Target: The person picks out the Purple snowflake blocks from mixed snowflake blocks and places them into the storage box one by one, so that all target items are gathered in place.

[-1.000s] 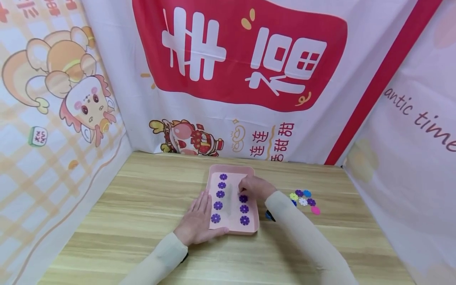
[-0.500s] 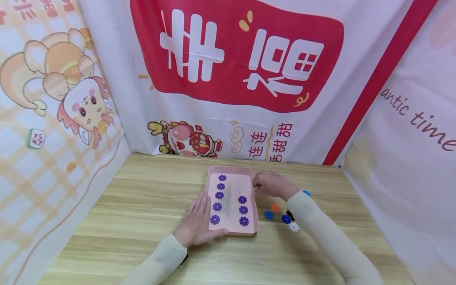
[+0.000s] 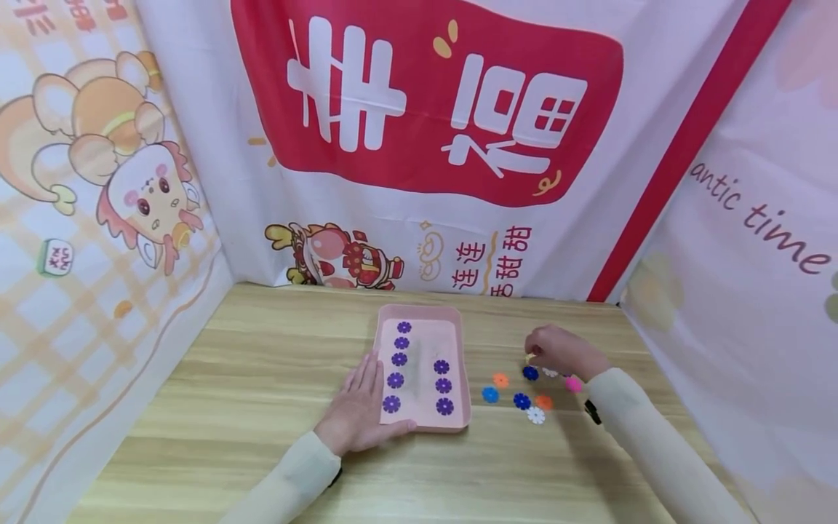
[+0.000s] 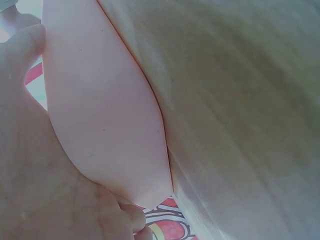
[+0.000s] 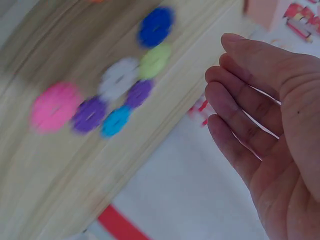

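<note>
My left hand (image 3: 356, 407) rests against the left side and front corner of a pink tray (image 3: 466, 407), fingers extended along it. Up close in the left wrist view, the same hand touches the tray's wall (image 4: 105, 110). Inside the tray, purple snowflake discs (image 3: 396, 380) form two columns, the left one longer. To the right of the tray, my right hand (image 3: 559, 349) hangs over a scatter of coloured snowflake discs. In the right wrist view its fingers are loosely bent, with nothing between them. Nearest its fingertips there are a yellow-green disc (image 5: 155, 60) and a dark blue disc (image 5: 156, 27).
Loose on the wooden table (image 3: 262, 407) lie more discs: an orange disc (image 3: 500, 380), a light blue disc (image 3: 490, 395), a white disc (image 3: 536, 415) and a pink disc (image 3: 573, 384). Printed cloth (image 3: 419, 240) hangs along the table's back and sides.
My right hand has left the tray and moved right, over the loose discs, some of which its arm had covered. The left hand keeps its place at the tray.
</note>
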Demonstrator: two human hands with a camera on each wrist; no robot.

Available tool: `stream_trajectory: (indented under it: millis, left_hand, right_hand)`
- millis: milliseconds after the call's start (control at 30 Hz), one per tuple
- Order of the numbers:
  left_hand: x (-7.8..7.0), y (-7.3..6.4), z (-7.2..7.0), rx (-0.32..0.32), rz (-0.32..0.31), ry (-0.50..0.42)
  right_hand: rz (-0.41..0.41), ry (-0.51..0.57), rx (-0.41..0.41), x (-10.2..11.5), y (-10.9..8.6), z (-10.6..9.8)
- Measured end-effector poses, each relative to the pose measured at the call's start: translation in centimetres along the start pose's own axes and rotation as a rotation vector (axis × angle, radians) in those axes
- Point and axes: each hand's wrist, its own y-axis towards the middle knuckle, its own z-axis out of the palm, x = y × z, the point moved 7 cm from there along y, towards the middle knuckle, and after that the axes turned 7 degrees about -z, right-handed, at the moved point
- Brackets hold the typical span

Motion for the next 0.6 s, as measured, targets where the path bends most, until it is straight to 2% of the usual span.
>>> stream_trajectory:
  millis: [200, 300, 467, 600]
  left_hand:
    - [0.0, 0.1, 0.0, 0.002, 0.004, 0.005]
    - [0.0, 0.2, 0.1, 0.005, 0.002, 0.003]
    - [0.0, 0.1, 0.1, 0.017, -0.007, 0.006]
    - [0.0, 0.0, 0.1, 0.017, -0.006, 0.001]
  right_hand:
    - [0.034, 0.016, -0.03, -3.0, -2.8, -0.1]
    - [0.089, 0.037, -0.023, -4.2, -4.0, 0.1]
    - [0.173, 0.11, 0.002, -5.6, -5.3, 1.1]
    - [0.18, 0.124, -0.011, -6.4, -5.8, 1.8]
